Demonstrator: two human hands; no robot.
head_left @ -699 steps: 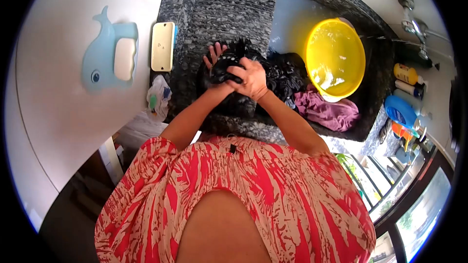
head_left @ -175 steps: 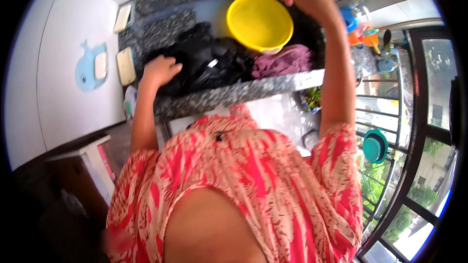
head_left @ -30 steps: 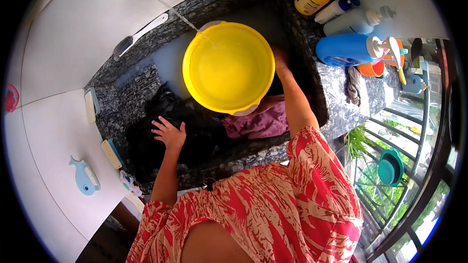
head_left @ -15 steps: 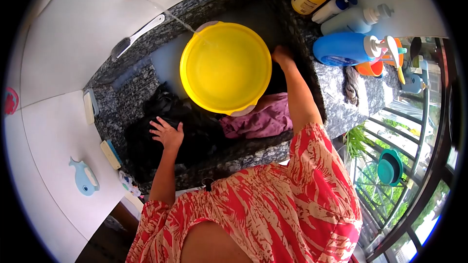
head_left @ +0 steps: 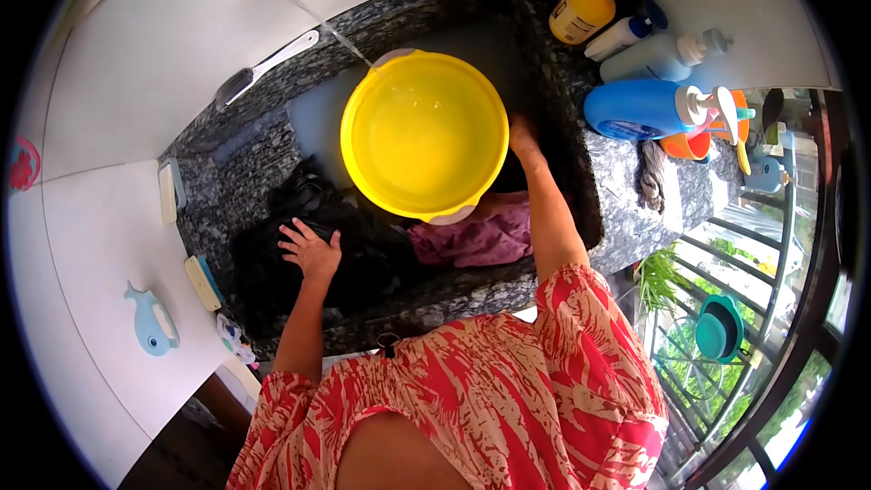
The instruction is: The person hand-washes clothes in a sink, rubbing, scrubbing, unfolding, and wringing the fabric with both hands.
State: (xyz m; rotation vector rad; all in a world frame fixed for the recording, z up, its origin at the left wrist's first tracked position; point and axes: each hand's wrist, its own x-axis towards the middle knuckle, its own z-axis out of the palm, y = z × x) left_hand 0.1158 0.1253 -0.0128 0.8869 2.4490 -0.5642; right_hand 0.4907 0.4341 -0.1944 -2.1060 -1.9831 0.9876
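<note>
The thin clear stream of water (head_left: 343, 39) falls close by the far rim of the round yellow plastic basin (head_left: 358, 168), so a slight shift of the basin could send it outside, and a tilt from the right hand (head_left: 523, 138) could slop water onto the heaped black cloth (head_left: 263, 263) under the left hand (head_left: 313, 252). That hand lies on the cloth with fingers spread, apparently gripping nothing. The right reaches the basin's side (fingers hidden, so I cannot tell whether they grip). The basin sits just left of the right hand.
</note>
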